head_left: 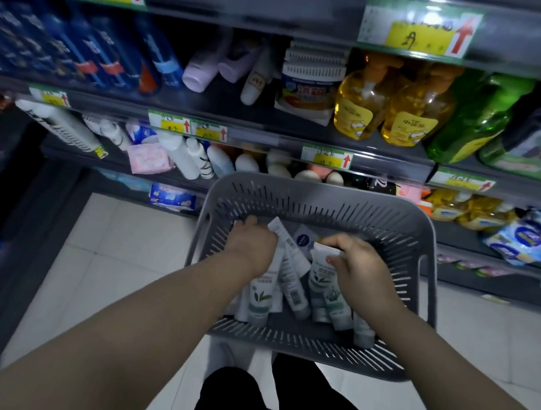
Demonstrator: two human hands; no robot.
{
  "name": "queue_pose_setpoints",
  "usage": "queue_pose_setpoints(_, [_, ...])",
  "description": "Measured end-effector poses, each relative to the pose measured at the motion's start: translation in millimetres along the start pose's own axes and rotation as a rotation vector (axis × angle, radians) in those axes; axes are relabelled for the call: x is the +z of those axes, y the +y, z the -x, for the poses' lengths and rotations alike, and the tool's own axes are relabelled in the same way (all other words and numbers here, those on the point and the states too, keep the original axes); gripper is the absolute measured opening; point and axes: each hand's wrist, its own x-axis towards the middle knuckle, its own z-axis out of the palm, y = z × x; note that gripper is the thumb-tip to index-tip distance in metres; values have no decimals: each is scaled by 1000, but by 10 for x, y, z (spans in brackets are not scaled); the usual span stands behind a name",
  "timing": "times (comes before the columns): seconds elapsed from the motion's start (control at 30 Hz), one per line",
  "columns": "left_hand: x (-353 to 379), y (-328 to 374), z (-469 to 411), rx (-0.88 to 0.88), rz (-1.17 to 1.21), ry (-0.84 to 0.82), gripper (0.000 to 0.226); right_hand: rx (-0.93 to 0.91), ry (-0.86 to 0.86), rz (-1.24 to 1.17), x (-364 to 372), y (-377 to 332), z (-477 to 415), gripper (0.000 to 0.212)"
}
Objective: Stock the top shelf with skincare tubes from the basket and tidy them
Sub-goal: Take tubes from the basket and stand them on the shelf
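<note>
Currently both hands reach into the grey slotted basket [317,207], where the skincare tubes [292,287] lie heaped. Left hand [252,242] curls closed over tube ends at 10 o'clock; right hand [362,268] pinches a white-and-green tube [317,273] at 2 o'clock.

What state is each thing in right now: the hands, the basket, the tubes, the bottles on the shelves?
Grey slotted plastic basket: open-topped, holding tubes.
White skincare tubes with green leaf print: lying jumbled in the basket, caps toward the person.
Left hand: inside the basket, closed on a white tube.
Right hand: inside the basket, fingers pinching a tube's end.
Yellow pump bottles: upright on the shelf, capped.
Green bottle: upright beside them.
</note>
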Motion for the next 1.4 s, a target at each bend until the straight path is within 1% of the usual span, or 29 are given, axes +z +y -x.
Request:
queue_pose_setpoints(0.07, [-43, -83, 127, 22, 241, -66, 33, -35, -9, 27, 0, -90, 6, 20])
queue_pose_setpoints(0.1, [-52, -129, 206, 44, 325, -75, 29, -45, -17, 38, 2, -137, 12, 21])
queue_pose_setpoints(0.13, [-64, -176, 296, 62, 377, -42, 22, -53, -23, 40, 6, -187, 21, 21])
queue_pose_setpoints(0.2, [-102, -278, 486, 81, 437, 74, 14, -79, -4, 33, 21, -297, 48, 23])
queue_pose_setpoints(0.3, [-233, -463, 771, 136, 456, 287, 24, -125, 68, 47, 44, -539, 90, 25])
queue_pose_setpoints(0.37, [-376, -634, 969, 174, 485, 410, 23, -146, 130, 56, 64, -757, 125, 27])
queue_pose_setpoints(0.43, [-514, -828, 1165, 170, 554, 495, 16, -151, 190, 59, 64, -1012, 173, 27])
queue_pose_setpoints(0.57, [-803, -1207, 1522, 124, 716, 652, 20, -165, 298, 95, 10, -1546, 248, 27])
queue_pose_setpoints(0.63, [-966, -1390, 1682, 148, 707, 722, 18, -158, 350, 96, -42, -1827, 274, 31])
queue_pose_setpoints(0.8, [-1474, -1796, 2096, 172, 562, 873, 16, -223, 482, 129, -238, -2473, 350, 28])
queue_pose_setpoints(0.9, [-1876, -1984, 2346, 162, 507, 959, 22, -248, 542, 150, -452, -2809, 359, 27])
queue_pose_setpoints(1.03, [-2450, -2196, 2535, 155, 495, 1056, 20, -271, 601, 163, -837, -3133, 282, 25])
queue_pose_setpoints(1.23, [-3248, -2329, 2417, 109, 489, 1156, 21, -304, 664, 169, -1348, -3428, -80, 29])
queue_pose_setpoints(1.4, [-3725, -2305, 2097, 85, 404, 1154, 20, -329, 680, 168, -1626, -3597, -428, 29])
